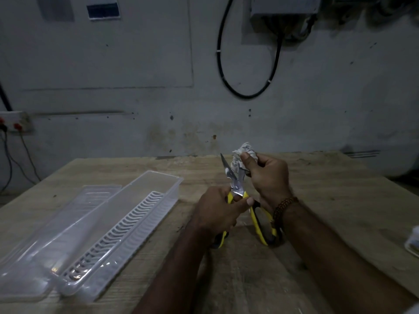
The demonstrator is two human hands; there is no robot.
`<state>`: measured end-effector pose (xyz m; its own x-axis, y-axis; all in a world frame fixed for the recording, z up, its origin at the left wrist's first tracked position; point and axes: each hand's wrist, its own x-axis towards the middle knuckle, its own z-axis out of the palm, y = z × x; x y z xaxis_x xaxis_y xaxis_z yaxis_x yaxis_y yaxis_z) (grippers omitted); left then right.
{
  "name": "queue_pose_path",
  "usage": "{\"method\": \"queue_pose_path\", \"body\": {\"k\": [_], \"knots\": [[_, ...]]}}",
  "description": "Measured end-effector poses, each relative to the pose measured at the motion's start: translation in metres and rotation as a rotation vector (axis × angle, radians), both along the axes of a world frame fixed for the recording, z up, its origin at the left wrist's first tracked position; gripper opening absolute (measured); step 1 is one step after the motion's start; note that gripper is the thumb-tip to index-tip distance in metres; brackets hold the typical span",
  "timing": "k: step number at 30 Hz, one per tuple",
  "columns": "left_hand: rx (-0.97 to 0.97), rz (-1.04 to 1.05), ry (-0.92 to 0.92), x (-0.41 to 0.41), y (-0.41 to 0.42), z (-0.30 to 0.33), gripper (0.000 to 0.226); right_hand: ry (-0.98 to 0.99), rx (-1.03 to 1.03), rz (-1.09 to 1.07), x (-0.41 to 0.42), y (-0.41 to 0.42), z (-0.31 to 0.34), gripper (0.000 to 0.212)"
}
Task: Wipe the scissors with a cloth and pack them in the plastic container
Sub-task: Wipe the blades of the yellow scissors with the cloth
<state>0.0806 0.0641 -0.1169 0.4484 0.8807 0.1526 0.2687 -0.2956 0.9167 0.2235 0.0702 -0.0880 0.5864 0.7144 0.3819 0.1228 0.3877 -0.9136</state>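
Yellow-and-black-handled scissors (pixel 235 189) stand blades-up above the middle of the wooden table, their blades spread apart. My left hand (pixel 218 210) grips the left handle near the pivot. My right hand (pixel 266 177) holds a crumpled white cloth (pixel 240 158) bunched around the right blade, hiding most of it. The left blade (pixel 226 169) is bare and points up. To the left lies a long clear plastic container (pixel 156 189), open, with a white slotted insert (pixel 113 234) inside.
The container's clear lid (pixel 59 225) lies flat beside it on the left. A white object (pixel 413 242) pokes in at the table's right edge. A grey wall with a looped black cable (pixel 221 64) and a socket strip (pixel 13 124) stands behind the table.
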Motion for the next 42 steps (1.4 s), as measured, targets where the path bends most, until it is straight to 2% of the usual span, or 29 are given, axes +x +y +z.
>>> {"method": "queue_pose_path", "body": {"k": [8, 11, 14, 18, 22, 25, 29, 33, 34, 39, 42], "knots": [[-0.038, -0.036, 0.021, 0.000, -0.001, 0.001, 0.030, -0.112, 0.029, -0.089, 0.022, 0.012, -0.002, 0.029], [-0.045, -0.057, 0.006, -0.001, -0.005, -0.001, 0.030, -0.009, 0.084, -0.210, 0.058, 0.007, 0.005, 0.029], [-0.050, -0.055, 0.009, 0.000, -0.005, -0.002, 0.030, 0.125, 0.152, -0.177, 0.083, -0.006, 0.011, 0.032], [-0.070, -0.049, 0.020, 0.001, -0.004, -0.001, 0.033, -0.047, 0.058, 0.062, 0.070, -0.029, 0.022, 0.034], [-0.084, -0.027, -0.013, -0.001, -0.003, -0.002, 0.035, -0.299, -0.062, 0.036, 0.048, -0.037, 0.019, 0.031], [-0.063, 0.003, -0.046, -0.002, -0.001, -0.001, 0.030, -0.176, -0.152, 0.141, 0.041, -0.039, 0.014, 0.026], [-0.036, -0.008, -0.061, -0.002, -0.002, 0.001, 0.030, -0.013, -0.239, 0.250, 0.034, -0.043, 0.011, 0.034], [-0.036, 0.009, -0.065, -0.001, -0.001, 0.001, 0.039, 0.005, -0.291, 0.413, 0.032, -0.044, 0.010, 0.057], [-0.036, 0.007, -0.052, -0.001, -0.001, 0.001, 0.039, 0.018, -0.298, 0.444, 0.032, -0.044, 0.012, 0.055], [-0.024, -0.004, -0.019, 0.000, -0.002, 0.000, 0.037, 0.125, -0.321, 0.483, 0.025, -0.043, 0.009, 0.018], [-0.020, -0.002, -0.026, 0.001, -0.001, -0.003, 0.035, 0.239, -0.309, 0.476, 0.015, -0.041, 0.007, 0.021]]}}
